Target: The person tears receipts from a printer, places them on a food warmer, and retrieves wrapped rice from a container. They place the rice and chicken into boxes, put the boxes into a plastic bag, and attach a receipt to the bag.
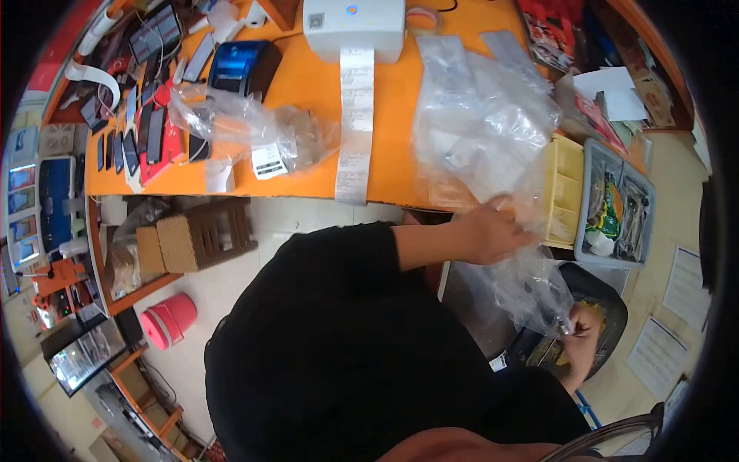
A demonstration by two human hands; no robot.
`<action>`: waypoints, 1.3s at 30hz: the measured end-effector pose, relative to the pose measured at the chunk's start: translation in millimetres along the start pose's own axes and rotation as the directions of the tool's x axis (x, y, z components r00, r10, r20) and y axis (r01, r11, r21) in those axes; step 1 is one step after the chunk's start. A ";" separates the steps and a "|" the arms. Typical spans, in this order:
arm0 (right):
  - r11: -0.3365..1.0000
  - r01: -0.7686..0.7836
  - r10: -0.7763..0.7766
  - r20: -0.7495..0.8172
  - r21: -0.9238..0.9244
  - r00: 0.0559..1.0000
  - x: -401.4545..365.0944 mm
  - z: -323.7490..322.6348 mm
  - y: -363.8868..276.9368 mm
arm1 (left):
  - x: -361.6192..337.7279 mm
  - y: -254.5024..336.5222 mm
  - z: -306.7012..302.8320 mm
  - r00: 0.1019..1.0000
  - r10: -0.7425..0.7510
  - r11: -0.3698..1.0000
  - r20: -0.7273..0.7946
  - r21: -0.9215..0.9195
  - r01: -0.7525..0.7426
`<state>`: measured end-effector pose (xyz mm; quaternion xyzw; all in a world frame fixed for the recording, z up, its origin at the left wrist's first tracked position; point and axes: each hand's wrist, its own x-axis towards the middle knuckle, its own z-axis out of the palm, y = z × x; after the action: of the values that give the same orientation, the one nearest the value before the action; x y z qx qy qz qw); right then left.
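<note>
My left hand [493, 232] is closed on a clear plastic bag [527, 281] by the front edge of the orange table. The bag hangs down from it over a dark bin-like container [612, 308]. Lower right, my right hand [583, 331] pinches the other end of the same bag, where something small and shiny shows that I cannot make out. A heap of clear plastic bags [485, 115] lies on the table just beyond my left hand, and some of its film runs up to my fingers. The far side of my left fingers is hidden by film.
A white label printer [354, 23] feeds a long paper strip [356, 131] over the table edge. Left of it lie a bagged item with a label [269, 160] and several phones [154, 135]. A yellow tray [566, 189] and a grey bin [653, 208] stand at right.
</note>
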<state>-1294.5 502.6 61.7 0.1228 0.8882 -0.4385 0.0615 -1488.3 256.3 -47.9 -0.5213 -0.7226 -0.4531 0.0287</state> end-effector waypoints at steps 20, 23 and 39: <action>0.611 -0.362 0.102 -0.383 -0.704 0.918 186.5 -211.6 395.3 | -74.5 14.6 115.7 0.783 0.040 0.902 0.621 -0.359 0.239; 0.604 -0.381 0.114 -0.397 -0.700 0.911 185.8 -219.8 387.3 | -77.3 13.1 112.9 0.806 0.055 0.900 0.590 -0.379 0.216; 0.623 -0.423 -0.074 -0.587 -0.658 0.806 150.7 -239.6 325.6 | -75.0 13.2 108.4 0.766 -0.006 0.888 0.643 -0.348 0.300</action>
<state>-1351.3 908.1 -74.1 0.2985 0.9468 0.0439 -0.1119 -1397.2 276.6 -142.0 -0.5722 -0.6130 -0.4028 -0.3668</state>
